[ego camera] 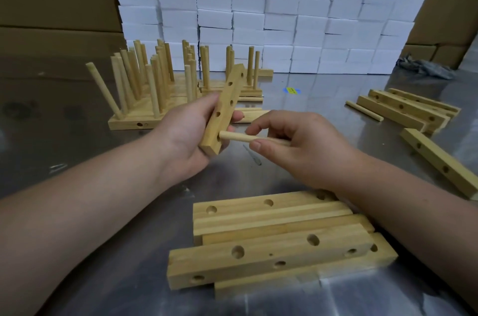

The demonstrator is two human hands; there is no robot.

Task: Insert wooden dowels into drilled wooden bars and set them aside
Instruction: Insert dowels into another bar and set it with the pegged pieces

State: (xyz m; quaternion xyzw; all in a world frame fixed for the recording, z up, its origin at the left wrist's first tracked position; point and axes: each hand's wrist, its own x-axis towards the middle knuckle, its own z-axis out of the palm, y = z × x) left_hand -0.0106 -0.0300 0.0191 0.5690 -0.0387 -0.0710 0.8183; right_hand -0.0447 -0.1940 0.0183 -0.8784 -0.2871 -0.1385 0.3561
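Holding a drilled bar (224,106) in our left hand (186,139), we keep it above the table (318,93), tilted with its far end raised and its holes facing right. The fingers of that hand curl round the bar's lower half, thumb on the near face. Our right hand (297,145) pinches a dowel (236,136) between thumb and forefinger, lying level. Its free tip meets the bar at the lowest hole; we cannot tell how deep it sits.

Just below our hands lies a stack of bare bars (271,251), holes up. At the back left stand finished bars (144,93), their dowels upright or leaning. To the right lie more bars (406,108), a loose dowel (363,110) just beside them, and one single bar (439,163) nearer us. White blocks (284,18) are stacked behind the table, between cardboard boxes (51,5).
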